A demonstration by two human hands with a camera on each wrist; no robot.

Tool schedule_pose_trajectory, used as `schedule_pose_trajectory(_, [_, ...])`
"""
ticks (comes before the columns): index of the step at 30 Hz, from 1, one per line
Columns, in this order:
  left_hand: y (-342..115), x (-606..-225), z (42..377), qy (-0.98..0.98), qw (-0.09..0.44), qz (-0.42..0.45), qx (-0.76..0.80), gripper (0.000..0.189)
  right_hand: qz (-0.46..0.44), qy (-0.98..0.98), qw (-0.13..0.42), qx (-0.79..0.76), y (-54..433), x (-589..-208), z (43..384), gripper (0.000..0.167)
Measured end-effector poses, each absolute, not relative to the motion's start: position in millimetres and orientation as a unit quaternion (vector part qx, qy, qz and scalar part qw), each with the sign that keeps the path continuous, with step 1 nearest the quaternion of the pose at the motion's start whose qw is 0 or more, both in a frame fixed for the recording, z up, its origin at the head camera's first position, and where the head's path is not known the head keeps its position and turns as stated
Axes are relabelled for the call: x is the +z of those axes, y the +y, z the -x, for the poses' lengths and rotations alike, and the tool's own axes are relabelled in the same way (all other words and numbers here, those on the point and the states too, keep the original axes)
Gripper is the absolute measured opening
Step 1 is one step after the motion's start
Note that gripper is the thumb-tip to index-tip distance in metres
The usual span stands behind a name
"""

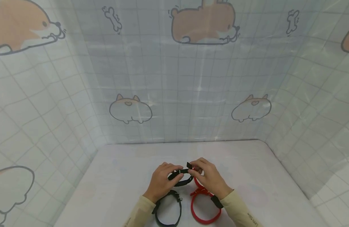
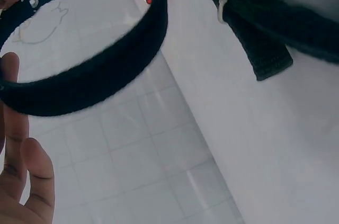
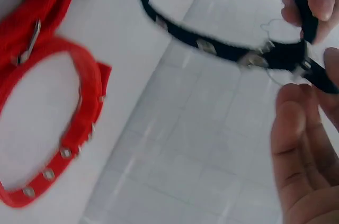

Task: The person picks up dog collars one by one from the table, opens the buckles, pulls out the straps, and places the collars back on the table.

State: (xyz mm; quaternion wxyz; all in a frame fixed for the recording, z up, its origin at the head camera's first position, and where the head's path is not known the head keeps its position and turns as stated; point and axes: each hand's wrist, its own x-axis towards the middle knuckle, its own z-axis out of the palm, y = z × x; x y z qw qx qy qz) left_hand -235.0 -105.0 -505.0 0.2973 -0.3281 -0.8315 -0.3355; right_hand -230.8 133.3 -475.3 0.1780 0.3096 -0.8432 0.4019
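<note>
Both hands hold up a closed black collar (image 1: 183, 183) with metal eyelets, above the table. My left hand (image 1: 162, 182) grips the collar's left side between thumb and fingers. My right hand (image 1: 210, 180) pinches the strap end beside the buckle (image 3: 304, 66), as the right wrist view shows. A second black collar (image 1: 180, 212) lies looped on the table below, close to the left forearm. Under the right hand lie a red collar (image 1: 206, 221) and another red collar (image 1: 197, 183), one behind the other, the farther one partly hidden by that hand.
The white table (image 1: 129, 157) has its far edge against a curtain (image 1: 191, 82) with a grid and cartoon dog print. The same sheeting hangs on the left and right. A black tab (image 1: 217, 201) sits on the nearer red collar beside the right sleeve (image 1: 239, 209).
</note>
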Motion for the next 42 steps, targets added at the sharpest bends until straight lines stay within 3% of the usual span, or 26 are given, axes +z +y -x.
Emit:
schedule_pose_trajectory(15, [-77.0,-496.7,232.7,-0.862,0.309,0.289,-0.281,0.011,-0.270,-0.858,0.211,0.381,121.4,-467.1,221.1,0.024])
schedule_pose_trajectory(24, [-76.6,-491.9,233.7,-0.863,0.316,0.269,-0.289,0.015,-0.245,-0.830,0.156,0.476,125.5,-470.0,220.0,0.023])
schedule_pose_trajectory(32, [-78.9,-489.8,228.1,-0.860,0.266,0.272,-0.339,0.014,-0.235,-0.837,0.119,0.479,126.9,-470.6,220.0,0.021])
schedule_pose_trajectory(42, [-83.6,-494.3,228.3,-0.863,0.241,0.273,-0.351,0.016,-0.244,-0.837,0.107,0.479,128.2,-472.4,217.9,0.023])
